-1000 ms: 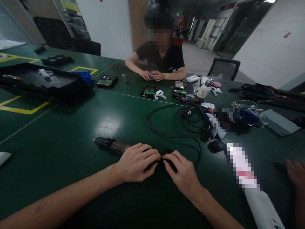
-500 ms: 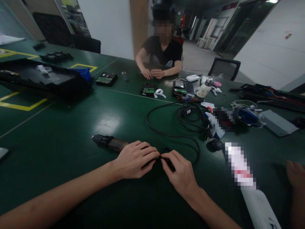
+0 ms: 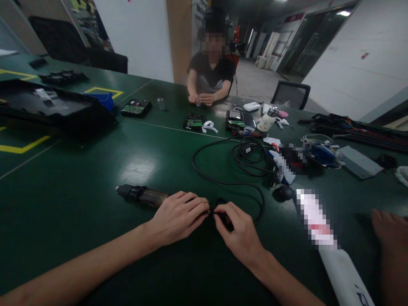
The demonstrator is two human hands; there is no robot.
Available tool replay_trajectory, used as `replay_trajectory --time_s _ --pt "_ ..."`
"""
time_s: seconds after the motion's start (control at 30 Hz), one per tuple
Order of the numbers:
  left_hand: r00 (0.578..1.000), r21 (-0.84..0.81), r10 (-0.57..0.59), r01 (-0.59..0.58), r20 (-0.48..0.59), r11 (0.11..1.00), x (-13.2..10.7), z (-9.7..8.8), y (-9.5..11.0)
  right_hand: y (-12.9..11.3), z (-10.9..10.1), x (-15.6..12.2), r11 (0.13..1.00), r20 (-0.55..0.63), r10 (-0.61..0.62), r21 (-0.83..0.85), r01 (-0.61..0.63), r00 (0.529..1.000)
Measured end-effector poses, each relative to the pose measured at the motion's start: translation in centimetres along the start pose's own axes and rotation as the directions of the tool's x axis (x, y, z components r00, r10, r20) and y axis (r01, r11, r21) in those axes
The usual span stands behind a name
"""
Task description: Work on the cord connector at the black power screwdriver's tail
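An electric screwdriver (image 3: 149,196) lies on the green table, its bit end pointing left. My left hand (image 3: 178,219) is closed over its rear part, which the fingers mostly hide. My right hand (image 3: 239,231) pinches the dark end of a black cable (image 3: 229,183) between thumb and fingertips; the plug itself is largely covered. A small gap separates this cable end from the screwdriver's rear tip. From my right hand the cable loops back to a coil further up the table.
Behind the coil are a red-and-blue-marked tool (image 3: 248,134), a patterned bottle (image 3: 267,121) and opened circuit-board devices (image 3: 195,122). A black tray (image 3: 63,117) stands left. Across sits a person (image 3: 212,76) handling a small object. A white object (image 3: 344,276) and another hand (image 3: 389,229) are at right.
My hands have drawn slightly apart, so a gap shows between the screwdriver's rear end and the cable end. The whole view has shifted a little.
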State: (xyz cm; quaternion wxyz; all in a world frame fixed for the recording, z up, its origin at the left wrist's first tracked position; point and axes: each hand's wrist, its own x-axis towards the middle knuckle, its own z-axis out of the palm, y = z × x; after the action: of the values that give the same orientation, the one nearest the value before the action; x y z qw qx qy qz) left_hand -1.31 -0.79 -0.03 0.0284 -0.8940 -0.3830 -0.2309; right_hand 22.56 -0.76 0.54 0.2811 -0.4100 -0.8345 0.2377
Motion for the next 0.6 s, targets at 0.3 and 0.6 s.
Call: replay_trajectory --time_s 0.3,0.6 --pt "0.999 -0.015 0.049 -0.049 0.007 0.999 0.00 -0.21 -0.12 -0.17 -0.23 0.00 1.000 0.022 0.000 -0.010 0.000 1.000" --pt "0.998 -0.035 0.057 -0.056 0.025 0.998 0.02 -0.11 -0.19 0.02 -0.04 -0.01 1.000 0.009 0.004 0.003 -0.004 1.000"
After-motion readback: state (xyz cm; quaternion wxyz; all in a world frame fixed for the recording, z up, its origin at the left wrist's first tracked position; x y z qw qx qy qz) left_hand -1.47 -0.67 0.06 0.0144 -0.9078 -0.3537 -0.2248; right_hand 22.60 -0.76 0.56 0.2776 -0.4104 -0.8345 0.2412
